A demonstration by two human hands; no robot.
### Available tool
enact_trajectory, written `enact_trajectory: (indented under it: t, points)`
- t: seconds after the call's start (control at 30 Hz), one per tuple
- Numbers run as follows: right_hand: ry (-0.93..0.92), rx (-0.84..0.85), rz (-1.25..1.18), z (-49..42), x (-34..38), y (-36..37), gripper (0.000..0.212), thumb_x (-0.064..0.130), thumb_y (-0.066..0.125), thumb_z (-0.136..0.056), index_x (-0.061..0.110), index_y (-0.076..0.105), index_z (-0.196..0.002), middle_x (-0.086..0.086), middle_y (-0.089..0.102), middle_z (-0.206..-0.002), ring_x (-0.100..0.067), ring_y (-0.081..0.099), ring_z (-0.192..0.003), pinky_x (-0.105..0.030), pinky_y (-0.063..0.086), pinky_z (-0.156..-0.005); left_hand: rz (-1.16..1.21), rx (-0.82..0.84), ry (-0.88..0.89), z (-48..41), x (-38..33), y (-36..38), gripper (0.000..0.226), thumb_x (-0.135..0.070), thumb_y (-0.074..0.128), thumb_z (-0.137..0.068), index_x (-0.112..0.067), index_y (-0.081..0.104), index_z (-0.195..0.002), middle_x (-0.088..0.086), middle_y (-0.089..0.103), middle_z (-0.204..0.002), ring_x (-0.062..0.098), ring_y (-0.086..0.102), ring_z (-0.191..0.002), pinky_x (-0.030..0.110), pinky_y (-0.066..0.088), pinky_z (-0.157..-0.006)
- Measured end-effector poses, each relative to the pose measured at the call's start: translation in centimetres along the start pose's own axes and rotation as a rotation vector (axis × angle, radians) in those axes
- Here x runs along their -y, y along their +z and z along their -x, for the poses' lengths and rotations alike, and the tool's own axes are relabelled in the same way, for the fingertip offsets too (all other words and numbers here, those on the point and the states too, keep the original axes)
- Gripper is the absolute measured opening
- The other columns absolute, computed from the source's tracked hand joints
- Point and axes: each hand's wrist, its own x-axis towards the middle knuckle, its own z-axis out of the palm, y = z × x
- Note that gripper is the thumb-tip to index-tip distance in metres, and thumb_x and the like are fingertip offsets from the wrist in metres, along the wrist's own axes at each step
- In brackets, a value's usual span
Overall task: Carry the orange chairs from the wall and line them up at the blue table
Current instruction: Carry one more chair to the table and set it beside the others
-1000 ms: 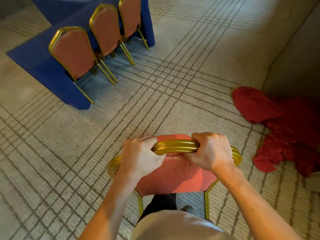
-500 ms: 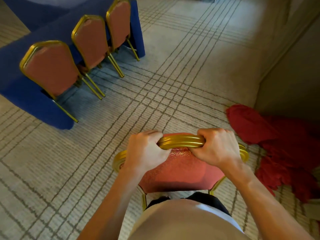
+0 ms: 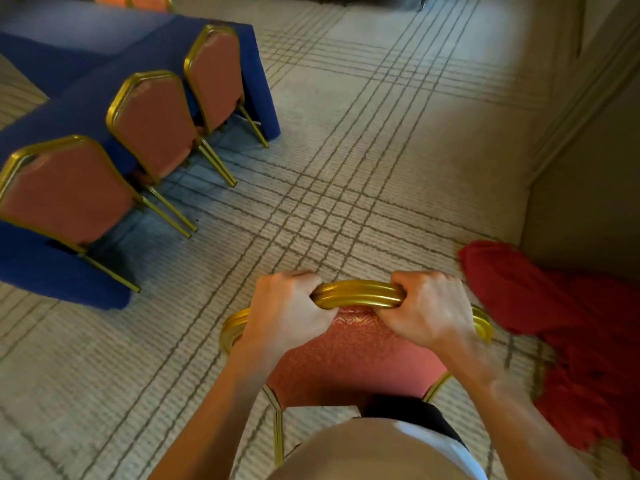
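The view has been swung across the room. The row of three chairs at the blue table (image 3: 145, 50) — nearest chair (image 3: 65, 199), middle chair (image 3: 156, 123), far chair (image 3: 216, 77) — is now spread lower and further into the left of the frame, and more of the tabletop is exposed at the upper left. A further orange chair back (image 3: 138, 1) has been brought into sight at the top left edge. The red cloth (image 3: 568, 327) has been shifted lower at the right, against the wall (image 3: 588, 202).
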Motion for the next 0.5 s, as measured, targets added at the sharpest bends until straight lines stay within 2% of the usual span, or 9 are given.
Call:
enact_trajectory:
  t: [0.07, 0.17, 0.3, 0.43, 0.5]
  points:
    - [-0.011, 0.03, 0.006, -4.0, -1.4, -0.6, 0.039, 0.057, 0.063, -0.079, 0.024, 0.048, -0.063, 0.01, 0.049, -0.061, -0.022, 0.064, -0.076, -0.029, 0.032, -0.068, -0.029, -0.021, -0.01, -3.8, 0.7, 1.2, 0.039, -0.033, 0.08, -0.067, -0.019, 0.047, -0.052, -0.009, 0.046, -0.048, 0.012, 0.043, -0.042, 0.026, 0.034, -0.043]
    - [-0.039, 0.02, 0.021, -8.9, -2.5, -1.7, 0.036, 0.056, 0.062, -0.08, 0.025, 0.05, -0.067, 0.009, 0.054, -0.066, -0.021, 0.064, -0.079, -0.028, 0.031, -0.07, -0.042, -0.025, -0.036, -8.2, 1.2, 2.1, 0.038, -0.031, 0.08, -0.066, -0.018, 0.047, -0.052, -0.009, 0.046, -0.049, 0.013, 0.044, -0.043, 0.027, 0.035, -0.042]
    - [-0.096, 0.028, 0.031, -15.3, -3.4, -3.0, 0.036, 0.056, 0.063, -0.079, 0.026, 0.049, -0.065, 0.008, 0.06, -0.067, -0.02, 0.065, -0.075, -0.028, 0.034, -0.068, -0.039, -0.045, -0.08, -13.7, 2.1, 2.3, 0.043, -0.031, 0.081, -0.064, -0.027, 0.039, -0.055, -0.016, 0.029, -0.054, 0.005, 0.035, -0.047, 0.022, 0.031, -0.048]
    - [-0.114, 0.002, 0.022, -21.5, -3.8, -4.3, 0.037, 0.054, 0.066, -0.076, 0.026, 0.046, -0.062, 0.005, 0.066, -0.071, -0.024, 0.065, -0.076, -0.031, 0.037, -0.067, -0.047, -0.041, -0.102, -19.2, 4.3, 2.8, 0.033, -0.037, 0.074, -0.069, -0.018, 0.051, -0.055, -0.011, 0.043, -0.053, 0.013, 0.046, -0.047, 0.029, 0.039, -0.045]
    - [-0.12, 0.013, 0.033, -24.9, -3.8, -4.2, 0.038, 0.056, 0.064, -0.076, 0.026, 0.045, -0.062, 0.005, 0.066, -0.072, -0.025, 0.066, -0.078, -0.031, 0.037, -0.067, -0.064, -0.051, -0.111, -22.1, 6.1, 3.5, 0.032, -0.038, 0.073, -0.068, -0.019, 0.05, -0.055, -0.008, 0.047, -0.052, 0.016, 0.049, -0.047, 0.03, 0.04, -0.045]
